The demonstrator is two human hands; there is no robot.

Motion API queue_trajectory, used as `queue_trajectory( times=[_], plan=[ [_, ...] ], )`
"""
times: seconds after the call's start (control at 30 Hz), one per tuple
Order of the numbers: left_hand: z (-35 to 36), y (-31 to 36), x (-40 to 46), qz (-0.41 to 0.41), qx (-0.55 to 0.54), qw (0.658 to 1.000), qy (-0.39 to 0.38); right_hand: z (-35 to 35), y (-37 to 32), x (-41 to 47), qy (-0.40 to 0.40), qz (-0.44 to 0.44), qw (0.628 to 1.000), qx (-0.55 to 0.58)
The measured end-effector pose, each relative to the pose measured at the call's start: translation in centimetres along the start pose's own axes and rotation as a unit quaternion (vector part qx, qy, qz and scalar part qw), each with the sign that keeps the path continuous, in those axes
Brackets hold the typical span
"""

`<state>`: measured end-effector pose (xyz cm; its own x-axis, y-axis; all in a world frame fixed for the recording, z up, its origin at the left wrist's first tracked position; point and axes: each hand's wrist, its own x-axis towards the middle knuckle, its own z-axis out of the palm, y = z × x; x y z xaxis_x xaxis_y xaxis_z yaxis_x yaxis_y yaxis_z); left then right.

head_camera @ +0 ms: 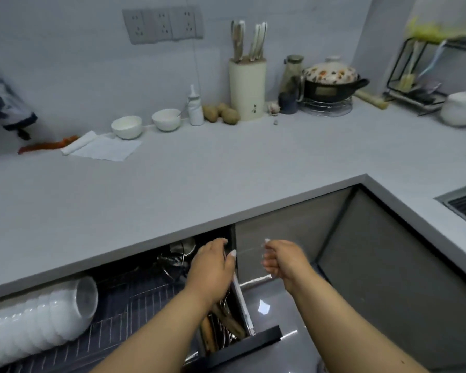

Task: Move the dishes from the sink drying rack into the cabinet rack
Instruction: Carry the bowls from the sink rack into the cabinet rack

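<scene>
Under the grey countertop (172, 184) the cabinet rack (135, 305) stands pulled out. A row of white bowls (38, 316) lies on its side at the rack's left end. The left hand (213, 267) reaches over the rack's right end, above a slot of utensils (223, 327); its fingers curl, but whether they hold anything cannot be told. The right hand (283, 261) hovers just right of the rack, fingers loosely curled, holding nothing.
</scene>
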<state>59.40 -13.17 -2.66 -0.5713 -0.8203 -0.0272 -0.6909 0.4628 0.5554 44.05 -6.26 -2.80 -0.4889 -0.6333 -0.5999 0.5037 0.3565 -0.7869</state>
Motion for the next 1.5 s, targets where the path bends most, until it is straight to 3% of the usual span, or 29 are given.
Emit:
queue_trajectory(
  times=[0.27,0.63,0.8,1.03,1.13,1.33,1.5],
  plan=[
    [7.7,13.0,7.4,0.067,0.008,0.997,-0.04,-13.7,-7.8,3.6,0.068,-0.048,0.996,0.012],
    [19.2,33.2,15.2,0.203,-0.021,0.97,-0.131,-36.7,-15.3,6.9,0.244,-0.083,0.963,0.074],
    [22.8,38.7,16.0,0.23,-0.031,0.954,-0.19,-45.0,-17.4,6.3,0.352,-0.13,0.925,0.054],
    [26.1,41.8,17.1,0.263,-0.043,0.939,-0.219,-55.3,-21.4,6.7,0.508,-0.15,0.846,-0.057],
    [27.0,42.8,17.4,0.27,-0.042,0.935,-0.224,-57.9,-23.0,6.8,0.513,-0.121,0.837,-0.147],
    [26.9,45.0,18.3,0.297,-0.05,0.928,-0.219,-60.4,-24.0,8.6,0.448,-0.05,0.843,-0.295],
    [27.0,45.3,18.6,0.298,-0.058,0.926,-0.224,-61.0,-24.1,9.3,0.446,-0.073,0.818,-0.356]
  ],
)
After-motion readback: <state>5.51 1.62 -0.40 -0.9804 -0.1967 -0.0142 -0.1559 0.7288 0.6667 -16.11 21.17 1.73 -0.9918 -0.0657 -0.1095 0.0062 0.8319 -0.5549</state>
